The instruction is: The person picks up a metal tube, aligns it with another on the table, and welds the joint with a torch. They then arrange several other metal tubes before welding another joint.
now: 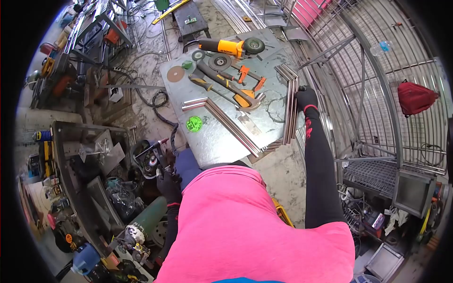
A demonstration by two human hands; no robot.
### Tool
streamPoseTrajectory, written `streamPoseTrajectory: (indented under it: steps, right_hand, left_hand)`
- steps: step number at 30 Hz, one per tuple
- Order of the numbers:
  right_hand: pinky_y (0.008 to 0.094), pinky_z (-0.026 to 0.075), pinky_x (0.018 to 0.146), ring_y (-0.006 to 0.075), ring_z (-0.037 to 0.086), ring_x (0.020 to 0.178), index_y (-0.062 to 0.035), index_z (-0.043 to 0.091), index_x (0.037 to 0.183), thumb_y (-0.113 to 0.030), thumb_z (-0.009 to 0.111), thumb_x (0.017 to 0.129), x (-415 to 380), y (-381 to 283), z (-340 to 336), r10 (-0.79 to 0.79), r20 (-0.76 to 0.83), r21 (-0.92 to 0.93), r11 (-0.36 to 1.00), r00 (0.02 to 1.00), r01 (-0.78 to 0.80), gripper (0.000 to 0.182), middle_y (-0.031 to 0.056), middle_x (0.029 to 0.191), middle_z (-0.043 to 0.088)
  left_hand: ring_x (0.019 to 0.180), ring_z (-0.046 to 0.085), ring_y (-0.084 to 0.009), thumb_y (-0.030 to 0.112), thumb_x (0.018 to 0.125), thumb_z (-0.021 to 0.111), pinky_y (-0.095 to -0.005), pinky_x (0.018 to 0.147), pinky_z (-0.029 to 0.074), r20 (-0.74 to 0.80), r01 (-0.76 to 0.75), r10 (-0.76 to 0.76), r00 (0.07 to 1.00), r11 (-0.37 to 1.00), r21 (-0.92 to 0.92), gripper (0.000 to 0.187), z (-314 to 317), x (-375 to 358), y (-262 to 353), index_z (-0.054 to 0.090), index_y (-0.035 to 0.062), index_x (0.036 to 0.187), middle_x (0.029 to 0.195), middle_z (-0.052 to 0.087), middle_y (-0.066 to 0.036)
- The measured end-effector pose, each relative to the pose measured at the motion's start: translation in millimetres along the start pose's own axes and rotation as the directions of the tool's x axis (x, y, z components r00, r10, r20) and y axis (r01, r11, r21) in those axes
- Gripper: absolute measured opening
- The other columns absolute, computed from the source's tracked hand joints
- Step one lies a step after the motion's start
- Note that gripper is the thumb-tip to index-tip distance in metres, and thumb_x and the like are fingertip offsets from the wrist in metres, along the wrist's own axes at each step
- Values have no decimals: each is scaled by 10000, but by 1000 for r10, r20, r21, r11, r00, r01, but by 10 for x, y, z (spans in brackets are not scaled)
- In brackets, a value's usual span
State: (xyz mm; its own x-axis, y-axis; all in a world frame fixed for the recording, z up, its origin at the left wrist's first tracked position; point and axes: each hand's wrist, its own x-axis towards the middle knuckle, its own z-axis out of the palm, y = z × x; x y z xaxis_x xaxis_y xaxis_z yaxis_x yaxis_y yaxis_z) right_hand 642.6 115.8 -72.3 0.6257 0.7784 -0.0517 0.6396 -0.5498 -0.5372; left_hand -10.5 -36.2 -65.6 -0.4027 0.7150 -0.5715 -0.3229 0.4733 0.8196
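The right hand [306,98] grips the metal bars [290,111] at the desk [217,141] edge, the left hand [168,185] holds a torch [158,155], and the bars may slip off.

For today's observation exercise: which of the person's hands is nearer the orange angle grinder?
Right. The right hand rests on the table edge, below-right of the orange angle grinder; the left hand is low, off the table.

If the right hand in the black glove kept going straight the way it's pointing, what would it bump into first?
Probably the bundle of metal strips: the right hand already sits at its edge on the metal sheet, though depth is unclear.
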Motion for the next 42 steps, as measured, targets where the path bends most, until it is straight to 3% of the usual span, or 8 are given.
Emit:
streamPoseTrajectory:
  steps: [4, 6, 11, 13, 21, 27, 30, 42]
  right_hand:
    - [462, 594, 906, 417, 775, 994, -3, 799, 1132, -258, 816, 836, 25, 15, -42, 0, 54, 179, 984, 999, -9, 391, 264, 1042, 794]
    - [489, 590, 927, 433, 758, 1052, -13, 786, 1185, -350, 820, 864, -105, -216, -159, -9, -36, -99, 995, 999, 5, 467, 262, 1105, 790]
    - [548, 582, 906, 455, 731, 1077, -100, 736, 1277, -529, 837, 797, -460, -599, -119, -22, -203, -201, 979, 979, -20, 652, 249, 1165, 732]
    - [550, 571, 940, 441, 725, 1105, -129, 749, 1241, -521, 841, 800, -711, -840, -148, 23, -100, -371, 927, 995, -59, 598, 218, 1220, 711]
    - [537, 573, 972, 435, 706, 1132, -128, 786, 1123, -425, 865, 732, -603, -854, 98, 143, -301, -233, 948, 943, -218, 497, 225, 1219, 704]
    - [525, 572, 962, 447, 713, 1109, -125, 784, 1220, -457, 856, 803, -530, -429, -71, 44, -145, -134, 989, 988, -64, 538, 242, 1224, 699]
    - [548, 569, 934, 449, 717, 1098, -146, 736, 1285, -440, 842, 840, -734, -360, -286, 41, -233, -194, 977, 972, -88, 543, 222, 1200, 699]
    - [510, 585, 917, 395, 759, 1055, -65, 752, 1259, -284, 740, 865, -328, 115, -379, -61, -177, -262, 965, 982, 13, 452, 224, 1121, 782]
  left_hand:
    - [678, 661, -152, 147, 1052, 614, -324, 556, 549, -36, -16, 16, 999, 1000, 0, 484, 44, -64, 22, 524, 72, 1522, 954, 688, -55]
    - [674, 655, -149, 145, 1053, 613, -324, 552, 546, -68, -5, 4, 998, 1000, -10, 457, 63, -98, 54, 543, 63, 1497, 942, 680, -48]
    - [673, 650, -151, 147, 1054, 619, -332, 554, 550, 5, -57, 57, 998, 997, -54, 391, -118, 4, -90, 572, 58, 1432, 932, 672, -43]
    - [672, 649, -153, 149, 1057, 619, -336, 555, 552, 36, -53, 55, 998, 997, -52, 374, -162, 8, -138, 576, 56, 1417, 928, 669, -41]
    - [691, 659, -160, 160, 1067, 606, -342, 564, 563, -14, -17, 16, 1000, 1000, -25, 378, -126, 38, -148, 562, 65, 1430, 965, 667, -50]
    - [620, 594, -146, 161, 1042, 656, -327, 534, 494, 24, -27, 30, 999, 994, -108, 210, 31, -109, -49, 600, 85, 1229, 848, 592, -18]
    - [687, 663, -140, 158, 1056, 620, -312, 566, 557, 30, 4, -2, 1000, 998, -56, 349, -44, -47, -107, 589, 63, 1390, 944, 671, -28]
    - [718, 657, -129, 188, 1055, 639, -293, 596, 547, -7, 11, -11, 1000, 1000, 5, 300, 108, -163, 37, 599, 92, 1336, 961, 672, -19]
